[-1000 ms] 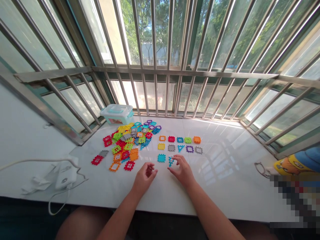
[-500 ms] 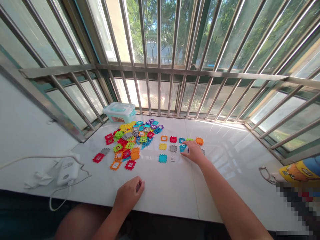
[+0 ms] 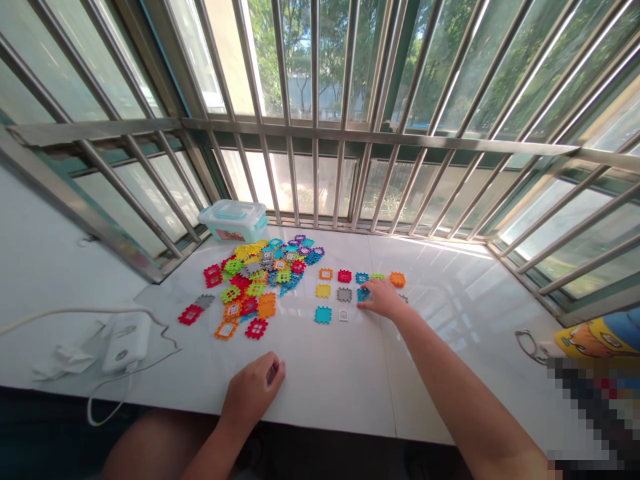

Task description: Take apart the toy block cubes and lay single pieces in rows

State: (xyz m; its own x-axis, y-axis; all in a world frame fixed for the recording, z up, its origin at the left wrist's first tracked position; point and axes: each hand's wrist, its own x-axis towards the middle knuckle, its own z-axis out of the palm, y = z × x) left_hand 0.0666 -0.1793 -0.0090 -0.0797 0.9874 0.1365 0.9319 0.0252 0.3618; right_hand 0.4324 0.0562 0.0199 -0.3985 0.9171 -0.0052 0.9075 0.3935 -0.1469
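The left hand (image 3: 253, 390) lies clenched near the white counter's (image 3: 325, 390) edge; whether it grips anything, I cannot tell. The right hand (image 3: 383, 299) reaches out, fingers resting on a blue plastic tile (image 3: 363, 294) among laid-out tiles (image 3: 344, 295). Beyond sit a heaped tile pile (image 3: 255, 280), a lidded plastic box (image 3: 233, 221) and steel window bars (image 3: 315, 67).

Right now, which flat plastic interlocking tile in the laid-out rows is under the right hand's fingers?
The blue square tile, partly under the right hand; the blue tile above it, in the top row, lies clear of the hand.
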